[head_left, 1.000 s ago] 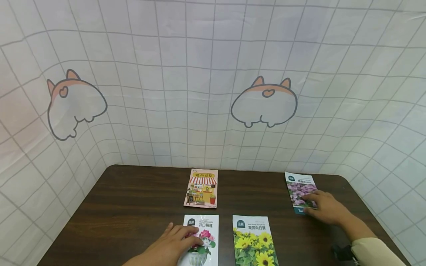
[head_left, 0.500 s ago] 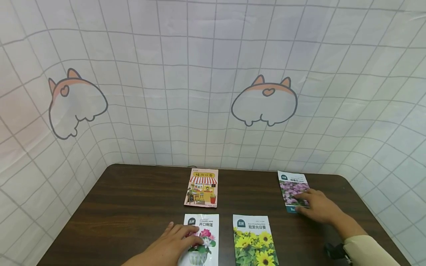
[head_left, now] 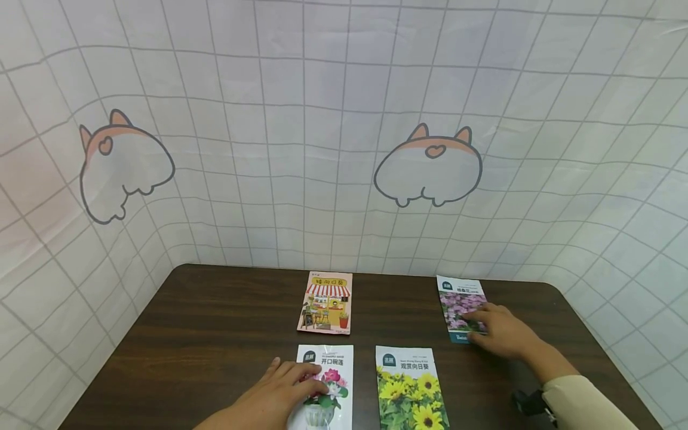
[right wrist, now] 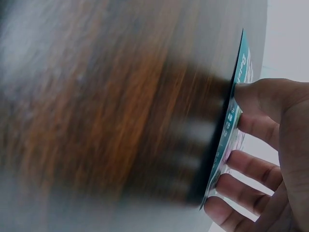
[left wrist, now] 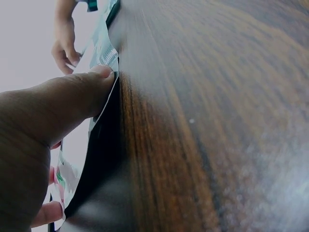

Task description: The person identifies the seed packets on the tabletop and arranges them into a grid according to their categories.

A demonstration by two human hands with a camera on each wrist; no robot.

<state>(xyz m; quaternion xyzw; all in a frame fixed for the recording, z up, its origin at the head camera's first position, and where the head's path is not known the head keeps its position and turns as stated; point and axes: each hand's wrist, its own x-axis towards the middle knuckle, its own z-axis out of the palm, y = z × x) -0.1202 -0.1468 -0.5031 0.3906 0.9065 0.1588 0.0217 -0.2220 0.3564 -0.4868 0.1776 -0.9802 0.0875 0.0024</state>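
My left hand [head_left: 274, 394] rests on a white seed packet with pink and white lotus flowers in a bowl [head_left: 325, 412]. In the left wrist view its thumb [left wrist: 99, 77] touches the packet's edge, which bulges a little off the table. Farther back on the right, my right hand [head_left: 505, 334] presses its fingertips on a seed packet with purple flowers [head_left: 457, 304]. The right wrist view has this packet [right wrist: 224, 140] lying flat, thumb and fingertips on its teal strip and surface. Next to the lotus packet lies a seed packet with yellow sunflowers [head_left: 411, 391].
A pink packet with a drawn shopfront [head_left: 325, 303] lies near the back edge of the dark wood table [head_left: 215, 322]. Behind and beside the table hangs a white gridded cloth [head_left: 269, 149] with cartoon corgi prints.
My right hand has slid the purple-flower packet leftward along the back of the table. The left hand and the other packets stay in place.
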